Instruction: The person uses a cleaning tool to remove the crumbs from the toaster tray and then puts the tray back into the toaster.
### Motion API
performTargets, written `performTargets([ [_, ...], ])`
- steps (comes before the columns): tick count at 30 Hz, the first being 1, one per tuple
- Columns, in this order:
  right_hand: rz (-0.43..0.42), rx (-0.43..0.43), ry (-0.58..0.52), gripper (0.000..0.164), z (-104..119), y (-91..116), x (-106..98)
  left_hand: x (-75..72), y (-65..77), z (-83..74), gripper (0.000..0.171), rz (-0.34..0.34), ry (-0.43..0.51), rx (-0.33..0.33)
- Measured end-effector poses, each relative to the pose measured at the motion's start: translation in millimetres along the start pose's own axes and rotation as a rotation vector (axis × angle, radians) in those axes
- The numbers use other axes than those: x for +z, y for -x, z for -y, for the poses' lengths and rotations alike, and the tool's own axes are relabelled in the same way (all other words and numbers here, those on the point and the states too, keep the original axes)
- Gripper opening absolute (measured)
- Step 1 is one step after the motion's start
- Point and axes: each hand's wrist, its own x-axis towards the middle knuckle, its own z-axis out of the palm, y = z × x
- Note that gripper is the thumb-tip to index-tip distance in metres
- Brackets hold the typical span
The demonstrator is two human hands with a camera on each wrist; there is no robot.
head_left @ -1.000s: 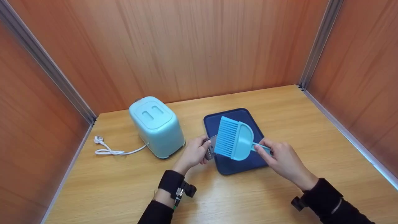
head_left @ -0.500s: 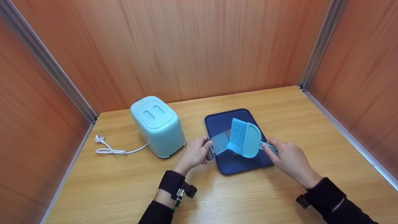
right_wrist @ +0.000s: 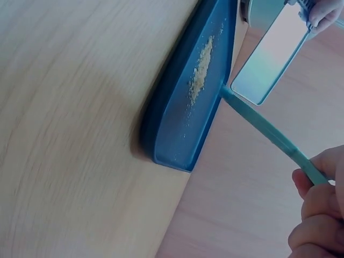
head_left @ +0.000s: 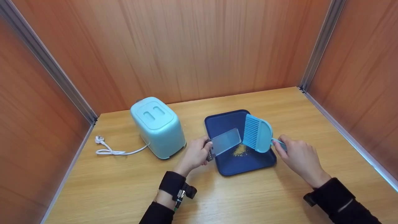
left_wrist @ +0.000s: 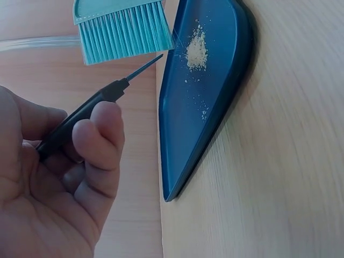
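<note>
My left hand (head_left: 195, 153) grips the dark handle (left_wrist: 80, 115) of a flat tool with a shiny rectangular blade (head_left: 226, 141). The blade is held over a dark blue tray (head_left: 248, 165); the left wrist view sees it edge-on. A light blue hand brush (head_left: 263, 137) hangs just right of the blade's end, bristles pointing left. Its thin handle (right_wrist: 271, 131) is pinched in my right hand (head_left: 300, 155). On the tray, below the blade and bristles, lies a small heap of yellowish crumbs (head_left: 240, 151), with finer bits scattered around it in the left wrist view.
A light blue toaster (head_left: 158, 127), its top covered, stands left of the tray. Its white cord and plug (head_left: 110, 151) lie farther left on the wooden table (head_left: 124, 186). Wood-grain panels (head_left: 199, 49) enclose the back and sides.
The brush has moved right, off the blade it overlapped earlier. The blade and the crumb heap now show. My left hand has stayed nearly in place.
</note>
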Motion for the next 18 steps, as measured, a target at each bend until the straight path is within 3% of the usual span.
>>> performTargets([
  [8, -0.077, 0.032, -0.131, 0.023, 0, -3, -1, 0.7, 1.6, -3.3, 0.021, -0.021, -0.056, 0.019],
  [18, -0.072, -0.004, -0.068, 0.021, 6, -2, 9, 0.1, 4.4, -5.6, 0.021, -0.015, -0.059, 0.028],
])
